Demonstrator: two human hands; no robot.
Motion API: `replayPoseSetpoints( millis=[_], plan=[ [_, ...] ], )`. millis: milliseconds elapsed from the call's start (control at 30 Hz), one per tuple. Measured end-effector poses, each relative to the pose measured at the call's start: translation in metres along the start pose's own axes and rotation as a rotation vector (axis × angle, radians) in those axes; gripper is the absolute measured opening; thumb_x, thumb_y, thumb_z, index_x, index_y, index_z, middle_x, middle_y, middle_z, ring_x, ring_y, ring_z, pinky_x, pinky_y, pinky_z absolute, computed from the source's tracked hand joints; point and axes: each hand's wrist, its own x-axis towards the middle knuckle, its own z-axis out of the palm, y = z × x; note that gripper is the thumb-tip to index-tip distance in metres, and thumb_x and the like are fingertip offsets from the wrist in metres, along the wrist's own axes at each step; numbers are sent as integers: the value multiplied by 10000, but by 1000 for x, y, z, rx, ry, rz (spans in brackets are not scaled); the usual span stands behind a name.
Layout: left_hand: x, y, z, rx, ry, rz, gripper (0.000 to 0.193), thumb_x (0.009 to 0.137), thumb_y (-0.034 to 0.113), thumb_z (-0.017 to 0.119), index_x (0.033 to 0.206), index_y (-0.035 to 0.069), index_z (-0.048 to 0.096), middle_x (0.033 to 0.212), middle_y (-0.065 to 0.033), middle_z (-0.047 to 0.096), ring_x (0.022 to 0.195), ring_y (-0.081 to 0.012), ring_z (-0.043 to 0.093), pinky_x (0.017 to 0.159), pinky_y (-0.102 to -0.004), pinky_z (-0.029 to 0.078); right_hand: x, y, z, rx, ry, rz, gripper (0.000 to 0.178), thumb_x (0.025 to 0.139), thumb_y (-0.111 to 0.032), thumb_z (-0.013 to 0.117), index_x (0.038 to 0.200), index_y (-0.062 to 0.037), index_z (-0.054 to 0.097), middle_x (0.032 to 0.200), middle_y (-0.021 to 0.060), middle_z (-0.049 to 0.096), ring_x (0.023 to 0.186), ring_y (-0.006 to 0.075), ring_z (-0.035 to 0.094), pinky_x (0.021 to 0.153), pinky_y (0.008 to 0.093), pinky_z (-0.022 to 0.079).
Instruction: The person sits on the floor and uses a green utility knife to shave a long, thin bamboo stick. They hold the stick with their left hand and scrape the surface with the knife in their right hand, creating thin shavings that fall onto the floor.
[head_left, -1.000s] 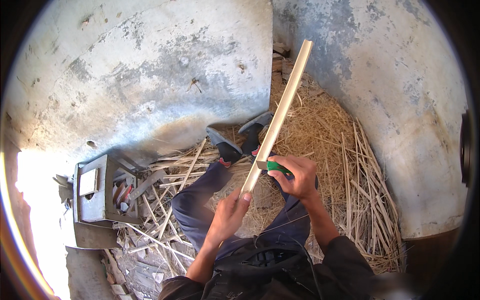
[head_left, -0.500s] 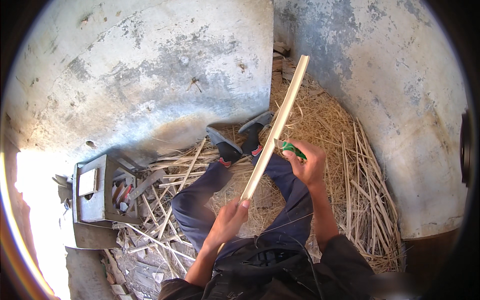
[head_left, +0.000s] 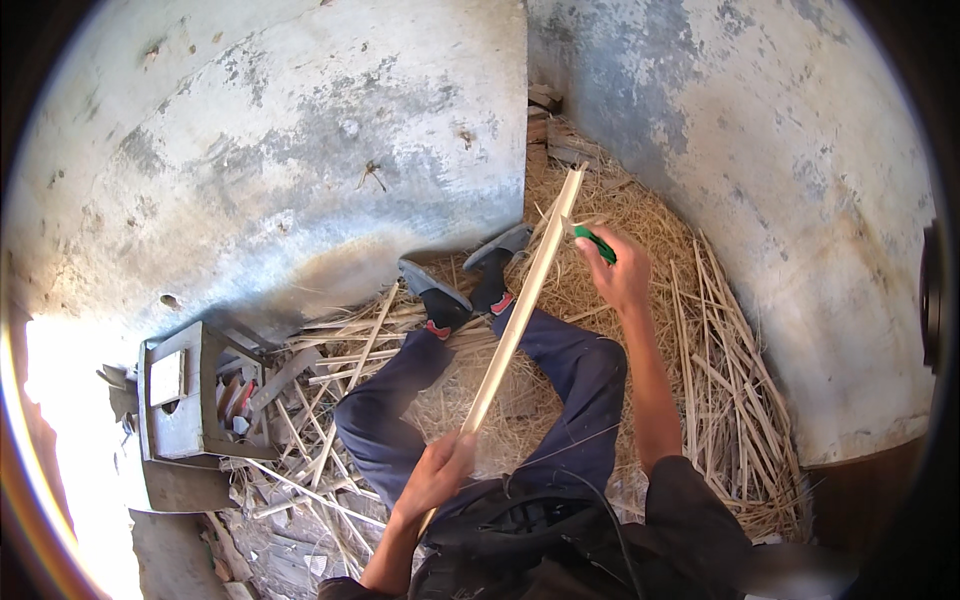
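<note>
Strip (head_left: 517, 312) over straw (head_left: 655, 212), box (head_left: 192, 428) at left, sticks (head_left: 737, 405) at right

Left hand (head_left: 440, 472) grips long pale grooved wooden strip (head_left: 520, 318) near its lower end. Right hand (head_left: 620, 270) holds green-handled knife (head_left: 598, 245), blade by the strip's far end, contact unclear. Straw-coloured heap of fine shavings (head_left: 655, 235) right of strip; thin pale wooden slats (head_left: 728, 372) both sides; weathered grey wooden box (head_left: 188, 428) at left.

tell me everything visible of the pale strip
The pale strip is long and narrow, looks like wood or bamboo, with light and darker lengthwise bands. It slants up and rightward, its far end over the straw. The left hand grips it low, a short bit showing below. Near the far end, the right hand holds a green-handled blade at its right edge; contact unclear.
</note>
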Motion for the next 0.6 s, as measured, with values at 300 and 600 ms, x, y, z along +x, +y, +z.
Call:
replayPoseSetpoints(
  millis=[300,600],
  plan=[
    [-9,-13,-13,-85,-39,-70,406,1175,387,445,889,107,516,683,67,453,519,-45,448,481,-233,369,20,29,18,-46,-5,-30,440,1055,-479,666,1125,-74,823,634,19,681,483,128,543,468,302,364],
    [-31,-13,-18,-158,-9,-144,410,1172,394,451,896,101,530,695,58,465,516,-41,444,465,-223,382,30,104,14,-135,-12,494,734,1008,-740,560,1280,-95,781,621,17,572,525,143,498,526,352,421]
  ],
)
